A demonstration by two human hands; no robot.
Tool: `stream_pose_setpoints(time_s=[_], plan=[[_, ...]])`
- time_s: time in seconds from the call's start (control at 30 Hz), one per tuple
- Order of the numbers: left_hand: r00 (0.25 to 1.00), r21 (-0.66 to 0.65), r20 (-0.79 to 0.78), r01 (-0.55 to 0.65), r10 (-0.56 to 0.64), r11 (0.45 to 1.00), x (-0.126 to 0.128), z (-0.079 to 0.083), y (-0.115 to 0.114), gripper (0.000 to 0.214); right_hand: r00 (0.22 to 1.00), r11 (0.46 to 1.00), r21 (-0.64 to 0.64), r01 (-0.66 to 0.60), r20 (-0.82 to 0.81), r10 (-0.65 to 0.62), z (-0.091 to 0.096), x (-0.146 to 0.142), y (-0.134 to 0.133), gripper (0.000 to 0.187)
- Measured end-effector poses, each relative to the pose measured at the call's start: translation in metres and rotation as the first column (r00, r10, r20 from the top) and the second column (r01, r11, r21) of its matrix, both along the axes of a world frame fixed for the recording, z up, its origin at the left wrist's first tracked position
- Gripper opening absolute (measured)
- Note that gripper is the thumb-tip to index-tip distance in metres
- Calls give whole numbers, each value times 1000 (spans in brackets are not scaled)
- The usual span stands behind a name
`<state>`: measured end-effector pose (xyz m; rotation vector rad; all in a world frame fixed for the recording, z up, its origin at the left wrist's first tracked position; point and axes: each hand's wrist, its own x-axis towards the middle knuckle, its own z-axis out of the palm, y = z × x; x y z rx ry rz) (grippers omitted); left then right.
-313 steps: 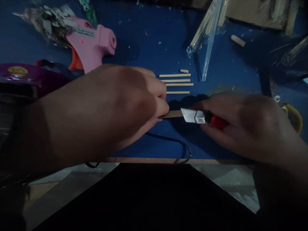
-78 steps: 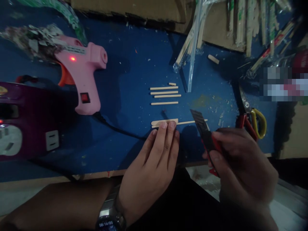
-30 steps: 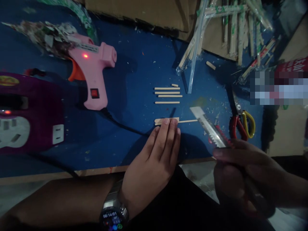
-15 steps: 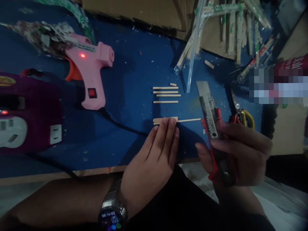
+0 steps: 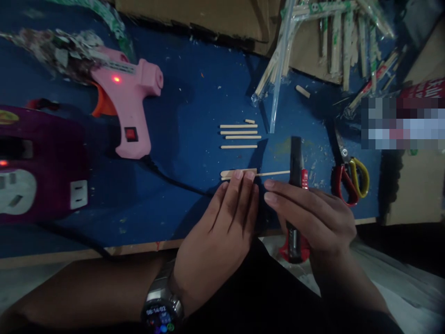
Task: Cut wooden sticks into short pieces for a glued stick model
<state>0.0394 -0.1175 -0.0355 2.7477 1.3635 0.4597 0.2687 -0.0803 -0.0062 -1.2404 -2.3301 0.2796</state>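
Observation:
My left hand lies palm down, its fingertips pressing a flat wooden craft stick against the blue table. Alongside it a thin wooden stick runs out to the right from under the fingers. My right hand holds a red and black utility knife, upright in view, near the thin stick's right end. Two fingers of that hand stretch to the left, and part of the knife's handle is hidden behind them. Several short cut sticks lie in a row above my left hand.
A pink glue gun with a lit red light lies at left, beside a purple power strip. Scissors rest at right. Wrapped wooden sticks and cardboard are at the back. A clear glue stick lies near them.
My right hand has moved left and turned the utility knife, so its flat side no longer faces me and the scissors show fully. My left hand stays on the sticks.

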Motion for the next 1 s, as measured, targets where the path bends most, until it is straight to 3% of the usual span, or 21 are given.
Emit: stream_pose_setpoints(time_s=[0.07,0.13,0.3,0.47,0.67,0.83,1.0], plan=[[1000,0,4,1,-1,1000,0,-1,-1,69,988,979,153,-134,103,119,6,-4,8,40],[1000,-7,-1,5,-5,1000,0,-1,-1,69,969,960,217,-180,209,135,11,-8,15,35],[1000,10,-21,-2,3,1000,0,1,1,67,928,983,163,-90,371,24,20,-12,28,31],[1000,17,-25,-7,7,1000,0,3,3,66,893,982,110,-156,440,92,25,-15,34,33],[1000,16,-24,-4,4,1000,0,2,2,66,880,976,157,-151,472,61,25,-19,35,34],[1000,17,-19,-5,6,1000,0,0,0,67,831,979,130,-156,553,59,30,-20,35,35],[1000,-12,1,-3,3,1000,0,0,0,67,829,978,104,-183,551,96,32,-17,37,41]])
